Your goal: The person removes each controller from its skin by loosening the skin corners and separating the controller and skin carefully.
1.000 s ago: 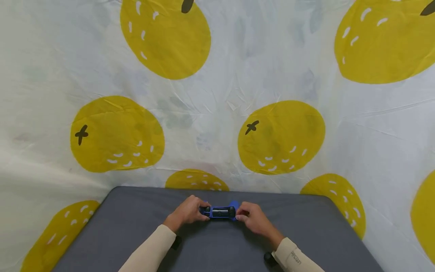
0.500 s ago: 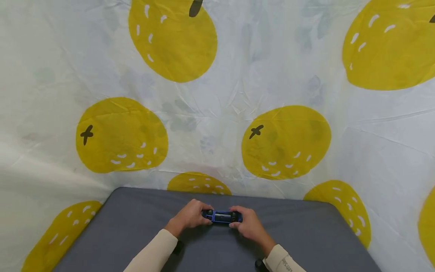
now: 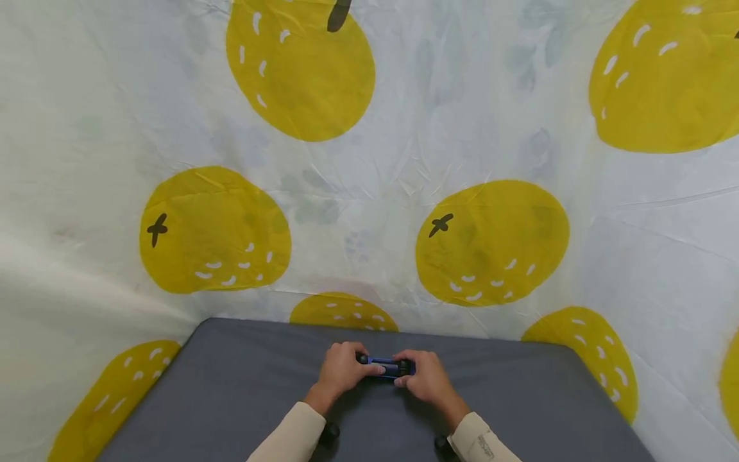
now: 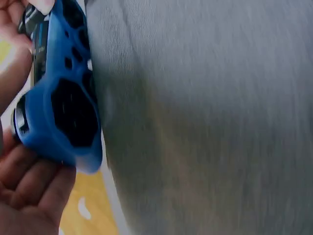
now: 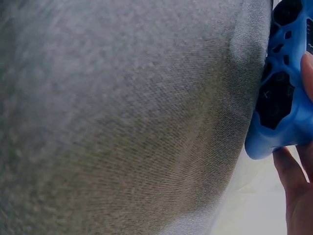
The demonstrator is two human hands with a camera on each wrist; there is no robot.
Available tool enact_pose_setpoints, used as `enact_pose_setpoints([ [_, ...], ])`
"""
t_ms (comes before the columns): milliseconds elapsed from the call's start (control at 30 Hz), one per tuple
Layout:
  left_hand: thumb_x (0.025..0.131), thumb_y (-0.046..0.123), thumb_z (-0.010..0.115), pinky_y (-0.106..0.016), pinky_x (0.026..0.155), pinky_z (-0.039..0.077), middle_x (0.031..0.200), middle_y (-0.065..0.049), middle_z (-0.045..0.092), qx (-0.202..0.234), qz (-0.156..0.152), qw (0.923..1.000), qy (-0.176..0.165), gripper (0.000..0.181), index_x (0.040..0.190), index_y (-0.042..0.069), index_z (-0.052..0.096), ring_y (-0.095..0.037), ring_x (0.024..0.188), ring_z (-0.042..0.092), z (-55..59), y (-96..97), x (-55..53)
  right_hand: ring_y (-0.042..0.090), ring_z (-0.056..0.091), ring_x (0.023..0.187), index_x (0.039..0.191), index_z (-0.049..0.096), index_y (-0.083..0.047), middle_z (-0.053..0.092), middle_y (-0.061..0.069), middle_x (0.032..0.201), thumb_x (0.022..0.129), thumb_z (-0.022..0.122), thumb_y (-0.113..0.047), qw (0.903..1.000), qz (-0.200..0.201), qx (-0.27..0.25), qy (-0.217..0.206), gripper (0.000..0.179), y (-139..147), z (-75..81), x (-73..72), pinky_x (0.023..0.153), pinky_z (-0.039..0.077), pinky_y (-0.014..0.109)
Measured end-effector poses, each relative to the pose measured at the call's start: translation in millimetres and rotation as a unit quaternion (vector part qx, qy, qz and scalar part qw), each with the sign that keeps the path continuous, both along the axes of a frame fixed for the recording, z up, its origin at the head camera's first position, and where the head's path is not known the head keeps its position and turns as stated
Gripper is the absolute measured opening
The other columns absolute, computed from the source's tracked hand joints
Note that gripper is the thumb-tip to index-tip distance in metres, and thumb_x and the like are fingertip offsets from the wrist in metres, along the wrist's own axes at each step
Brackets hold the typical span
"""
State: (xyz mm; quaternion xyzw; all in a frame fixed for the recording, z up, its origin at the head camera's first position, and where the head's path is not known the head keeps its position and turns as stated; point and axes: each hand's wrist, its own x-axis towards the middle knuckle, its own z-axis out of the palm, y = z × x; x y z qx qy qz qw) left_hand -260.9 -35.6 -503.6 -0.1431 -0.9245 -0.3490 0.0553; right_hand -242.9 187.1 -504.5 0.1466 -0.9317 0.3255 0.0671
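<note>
A game controller [image 3: 391, 369] in a blue rubbery cover is held level between both hands, near the far part of the grey surface. My left hand [image 3: 340, 369] grips its left end, thumb reaching along the near edge toward the middle. My right hand [image 3: 428, 380] holds the right end between thumb and fingers. The left wrist view shows the blue cover [image 4: 58, 93] round the black directional buttons, with fingers beneath the grip. In the right wrist view the cover [image 5: 293, 112] frames the black button cluster, a thumb lying on its edge. Both grips are partly hidden by the hands in the head view.
A dark grey padded surface [image 3: 242, 385] lies under the hands. Behind it hangs a white cloth [image 3: 358, 256] printed with large yellow fruit. Black wrist devices [image 3: 329, 434] show under the beige sleeves [image 3: 291, 436].
The right hand has gone from pinching beside a blue part at the controller's right end to gripping that end. The left thumb has moved inward along the controller.
</note>
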Motion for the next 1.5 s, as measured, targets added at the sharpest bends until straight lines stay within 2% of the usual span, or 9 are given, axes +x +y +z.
enact_pose_setpoints([
  [67,0.078,0.048,0.09,-0.031,0.062,0.051,0.083,0.0,0.077,0.013,0.019,0.9997,0.013,0.038,0.093,0.014,0.082,-0.014,0.069,0.064,-2.6,5.1,3.1,0.03,0.073,0.104,0.109,0.081,-0.014,0.08,0.006,0.108,0.072,0.092,-0.012,1.0,-0.006,0.001,-0.008,0.038,0,-0.8,0.6,0.093,0.057,0.052],
  [200,0.082,0.035,0.089,-0.035,0.065,0.055,0.087,-0.003,0.079,0.025,0.026,0.9992,0.019,0.026,0.091,0.011,0.084,-0.019,0.074,0.068,-0.8,6.0,2.4,0.029,0.072,0.103,0.109,0.081,-0.013,0.079,0.005,0.108,0.074,0.091,-0.012,0.9999,-0.007,-0.003,-0.014,0.037,0,-1.2,-1.1,0.093,0.056,0.051],
  [433,0.083,0.026,0.081,-0.037,0.071,0.056,0.095,-0.003,0.081,0.013,-0.022,0.9997,0.003,0.02,0.096,0.012,0.085,-0.018,0.077,0.07,2.1,-0.4,-8.5,0.028,0.072,0.1,0.107,0.081,-0.015,0.08,0.004,0.106,0.072,0.093,-0.013,0.9999,-0.006,-0.001,-0.008,0.037,1,-0.2,-4.8,0.092,0.056,0.051],
  [700,0.092,0.027,0.07,-0.027,0.071,0.043,0.103,0.007,0.081,-0.004,-0.073,0.9973,0.0,0.018,0.101,0.031,0.085,-0.004,0.072,0.059,-1.8,-11.0,-11.8,0.029,0.072,0.101,0.107,0.081,-0.017,0.08,0.003,0.107,0.073,0.093,-0.014,0.9996,0.001,-0.009,-0.028,0.036,1,0.2,-7.4,0.092,0.057,0.053],
  [867,0.095,0.029,0.066,-0.026,0.069,0.036,0.102,0.007,0.081,-0.017,-0.092,0.9954,-0.018,0.021,0.103,0.033,0.084,-0.003,0.064,0.051,0.9,-15.8,-11.8,0.03,0.072,0.104,0.106,0.082,-0.019,0.08,0.002,0.107,0.073,0.094,-0.014,0.9992,-0.005,-0.01,-0.038,0.036,-1,0.7,-7.9,0.093,0.056,0.054],
  [1100,0.092,0.04,0.07,-0.031,0.069,0.05,0.095,0.009,0.081,-0.026,-0.081,0.9963,-0.004,0.019,0.097,0.029,0.086,-0.005,0.072,0.063,14.2,-18.9,-19.4,0.031,0.071,0.103,0.105,0.082,-0.019,0.08,0.002,0.106,0.07,0.095,-0.012,0.9997,-0.01,-0.018,-0.011,0.038,-8,4.2,-14.3,0.092,0.057,0.053],
  [1267,0.087,0.053,0.08,-0.027,0.067,0.051,0.081,0.015,0.077,-0.047,-0.073,0.9962,-0.007,0.024,0.087,0.029,0.085,-0.001,0.067,0.062,12.9,-6.6,-19.0,0.027,0.071,0.1,0.099,0.083,-0.021,0.08,0.001,0.103,0.064,0.096,-0.007,0.9988,-0.041,-0.018,-0.022,0.04,-6,3.2,-7.9,0.091,0.057,0.049],
  [1367,0.086,0.042,0.085,-0.029,0.069,0.051,0.077,0.016,0.075,-0.038,-0.068,0.997,-0.003,0.014,0.082,0.029,0.082,-0.001,0.067,0.061,11.9,-1.1,-19.2,0.027,0.071,0.101,0.098,0.083,-0.022,0.081,0.001,0.102,0.062,0.097,-0.005,0.998,-0.052,-0.027,-0.025,0.041,-4,2.1,-4.4,0.092,0.057,0.049],
  [1500,0.086,0.025,0.084,-0.037,0.078,0.053,0.082,0.012,0.077,-0.039,-0.088,0.9953,-0.007,0.004,0.084,0.025,0.08,-0.005,0.073,0.065,17.6,1.1,-20.6,0.027,0.071,0.102,0.097,0.083,-0.023,0.081,0.0,0.102,0.061,0.097,-0.006,0.9976,-0.054,-0.031,-0.029,0.042,-4,2.8,-3.5,0.093,0.057,0.05],
])
